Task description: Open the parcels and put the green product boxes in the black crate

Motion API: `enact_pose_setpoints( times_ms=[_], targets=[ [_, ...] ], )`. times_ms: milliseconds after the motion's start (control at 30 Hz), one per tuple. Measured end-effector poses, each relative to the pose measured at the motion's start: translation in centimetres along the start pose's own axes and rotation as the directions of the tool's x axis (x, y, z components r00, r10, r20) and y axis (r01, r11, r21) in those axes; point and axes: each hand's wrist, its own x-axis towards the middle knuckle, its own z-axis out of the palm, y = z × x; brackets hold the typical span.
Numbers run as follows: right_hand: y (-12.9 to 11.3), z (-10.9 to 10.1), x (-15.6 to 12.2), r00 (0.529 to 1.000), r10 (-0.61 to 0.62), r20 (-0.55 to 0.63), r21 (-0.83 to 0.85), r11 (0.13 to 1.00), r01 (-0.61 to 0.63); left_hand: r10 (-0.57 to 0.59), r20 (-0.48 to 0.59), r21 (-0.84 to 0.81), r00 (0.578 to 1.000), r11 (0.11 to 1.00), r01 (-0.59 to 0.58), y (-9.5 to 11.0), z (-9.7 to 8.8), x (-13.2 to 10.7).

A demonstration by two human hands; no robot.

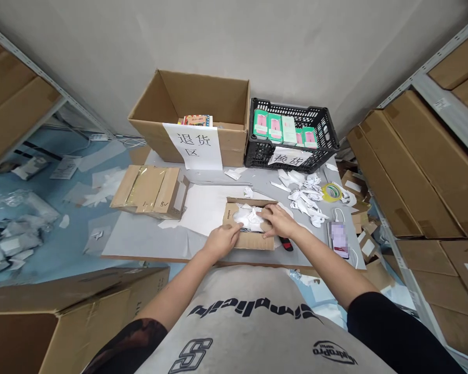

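A small open cardboard box lies near the table's front edge with its flaps spread. White crumpled paper fills its inside; whatever is under the paper is hidden. My left hand is closed on the box's left front side, with its thumb by the paper. From the right, my right hand reaches over the box's end, fingers apart and touching the paper. A black and red tool handle sticks out beneath my right wrist; the rest of it is covered.
Behind stand a large carton and a black crate with green-pink boxes. A taped carton sits left. Paper scraps, a tape roll and a phone lie right. Shelves with cartons flank the table.
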Motion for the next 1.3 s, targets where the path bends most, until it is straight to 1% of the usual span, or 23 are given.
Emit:
enact_pose_setpoints(
  times_ms=[67,100,167,233,333,400,433,467,500,533,600,633,667,733,767,833,900,967,1033,1133,1233,1300],
  targets=[
    [0.0,-0.1,0.0,1.0,-0.015,-0.006,-0.031,0.999,0.015,-0.1,0.065,0.08,0.993,0.992,0.095,0.0,-0.8,1.1],
    [0.0,-0.2,0.0,1.0,-0.015,-0.015,-0.055,0.998,0.015,-0.126,0.074,0.11,0.989,0.987,0.118,0.0,-1.1,1.6],
    [-0.2,-0.2,-0.1,0.999,0.0,-0.045,-0.116,0.993,-0.005,-0.155,0.035,0.115,0.987,0.982,0.15,-0.2,-1.4,2.0],
    [-0.5,0.0,-0.2,0.996,0.019,-0.086,-0.169,0.985,-0.033,-0.189,-0.058,0.108,0.98,0.975,0.194,-0.6,-1.4,1.8],
    [-1.4,0.4,-0.6,0.987,0.023,-0.16,-0.185,0.981,-0.053,-0.205,-0.242,0.173,0.948,0.953,0.25,-1.6,-1.5,0.8],
    [-2.1,0.7,-1.0,0.976,0.009,-0.219,-0.17,0.984,-0.047,-0.154,-0.375,0.233,0.914,0.939,0.254,-2.1,-1.7,0.3],
    [-2.3,0.7,-1.2,0.967,0.001,-0.254,-0.164,0.985,-0.044,-0.105,-0.42,0.26,0.901,0.938,0.231,-2.3,-1.8,0.1],
    [-2.6,0.6,-1.5,0.957,-0.006,-0.289,-0.161,0.986,-0.042,-0.038,-0.437,0.287,0.899,0.941,0.179,-2.3,-2.0,0.2],
    [-2.8,0.5,-1.8,0.946,-0.012,-0.323,-0.16,0.986,-0.042,0.046,-0.419,0.314,0.907,0.945,0.097,-2.4,-2.3,0.3],
    [-2.9,0.2,-2.2,0.937,-0.015,-0.35,-0.163,0.986,-0.045,0.14,-0.37,0.331,0.918,0.944,-0.01,-2.4,-2.6,0.6],
    [-3.0,-0.5,-2.9,0.935,-0.007,-0.355,-0.171,0.984,-0.057,0.298,-0.228,0.312,0.927,0.924,-0.221,-2.4,-3.2,1.5],
    [-3.0,-0.9,-3.2,0.945,0.007,-0.328,-0.175,0.982,-0.068,0.337,-0.163,0.282,0.927,0.917,-0.284,-2.5,-3.5,2.1],
    [-3.0,-1.3,-3.4,0.959,0.031,-0.283,-0.18,0.98,-0.085,0.344,-0.113,0.25,0.932,0.918,-0.309,-2.6,-3.8,2.6],
    [-3.0,-2.1,-3.6,0.979,0.111,-0.173,-0.191,0.971,-0.144,0.292,-0.053,0.203,0.955,0.939,-0.276,-2.8,-4.4,3.5],
    [-3.0,-2.4,-3.5,0.979,0.161,-0.127,-0.198,0.963,-0.184,0.253,-0.037,0.192,0.967,0.951,-0.242,-2.9,-4.6,3.8],
    [-3.0,-2.8,-3.2,0.966,0.244,-0.083,-0.223,0.941,-0.256,0.195,-0.014,0.184,0.981,0.965,-0.189,-3.0,-4.8,4.2],
    [-2.7,-2.8,-2.6,0.963,0.262,-0.069,-0.246,0.931,-0.27,0.173,0.012,0.186,0.985,0.968,-0.172,-3.0,-4.9,4.3],
    [-2.1,-2.5,-1.9,0.973,0.232,-0.019,-0.232,0.945,-0.23,0.169,0.039,0.191,0.985,0.966,-0.173,-3.1,-4.8,4.3],
    [-1.3,-2.1,-1.3,0.974,0.217,0.071,-0.15,0.967,-0.205,0.161,0.043,0.203,0.986,0.965,-0.166,-3.4,-4.6,4.4],
    [0.2,-1.6,-0.9,0.954,0.234,0.186,0.027,0.97,-0.243,0.126,0.03,0.207,0.992,0.97,-0.129,-4.3,-4.0,4.6],
    [1.2,-1.0,-1.0,0.945,0.244,0.219,0.18,0.941,-0.285,0.07,0.054,0.165,0.996,0.983,-0.078,-5.7,-3.3,4.7],
    [1.6,-0.6,-1.2,0.94,0.254,0.23,0.242,0.92,-0.308,0.036,0.074,0.133,0.997,0.99,-0.046,-6.3,-3.0,4.8]
  ],
)
